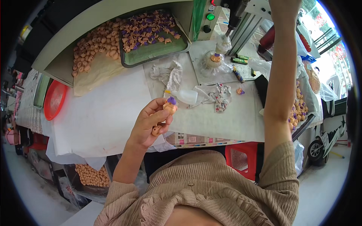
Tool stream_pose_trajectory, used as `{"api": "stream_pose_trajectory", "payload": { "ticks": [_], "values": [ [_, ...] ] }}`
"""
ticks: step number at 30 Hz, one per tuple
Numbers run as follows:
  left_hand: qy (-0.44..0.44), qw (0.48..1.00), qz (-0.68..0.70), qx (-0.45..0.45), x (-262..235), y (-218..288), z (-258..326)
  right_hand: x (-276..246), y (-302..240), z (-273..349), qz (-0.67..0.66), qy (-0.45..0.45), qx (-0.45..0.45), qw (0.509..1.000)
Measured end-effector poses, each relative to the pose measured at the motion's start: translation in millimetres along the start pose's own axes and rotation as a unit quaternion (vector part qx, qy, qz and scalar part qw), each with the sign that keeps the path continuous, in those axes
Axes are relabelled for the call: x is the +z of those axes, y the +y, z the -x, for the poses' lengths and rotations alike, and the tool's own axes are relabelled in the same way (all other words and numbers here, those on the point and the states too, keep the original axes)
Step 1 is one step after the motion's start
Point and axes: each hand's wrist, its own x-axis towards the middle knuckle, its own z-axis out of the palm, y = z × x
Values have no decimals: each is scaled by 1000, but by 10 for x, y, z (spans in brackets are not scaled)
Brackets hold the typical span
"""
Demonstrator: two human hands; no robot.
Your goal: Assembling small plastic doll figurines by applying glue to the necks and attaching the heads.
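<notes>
While gripped in the left hand (149, 122), a purple-capped figurine (170, 106); capped figurines in the green tray (154, 51).

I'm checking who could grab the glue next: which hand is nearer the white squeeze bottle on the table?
Left. The left hand, holding small figures, is just below-left of the white squeeze bottle. The right hand is raised far up-right, by the press machine.

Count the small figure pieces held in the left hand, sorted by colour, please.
tan piece with purple cap, at the fingers: 1
plain tan piece, lower in the left hand: 1
Total: 2
</notes>
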Motion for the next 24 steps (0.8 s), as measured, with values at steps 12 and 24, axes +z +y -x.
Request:
{"api": "stream_pose_trajectory", "payload": {
  "ticks": [12,24],
  "values": [
    [-2,1000,-27,9,-14,57,-113,426,764,2529,240,-223,97,940],
    [-18,998,-58,0,354,-391,-308,-1648,864,2846,404,131,105,899]
  ]
}}
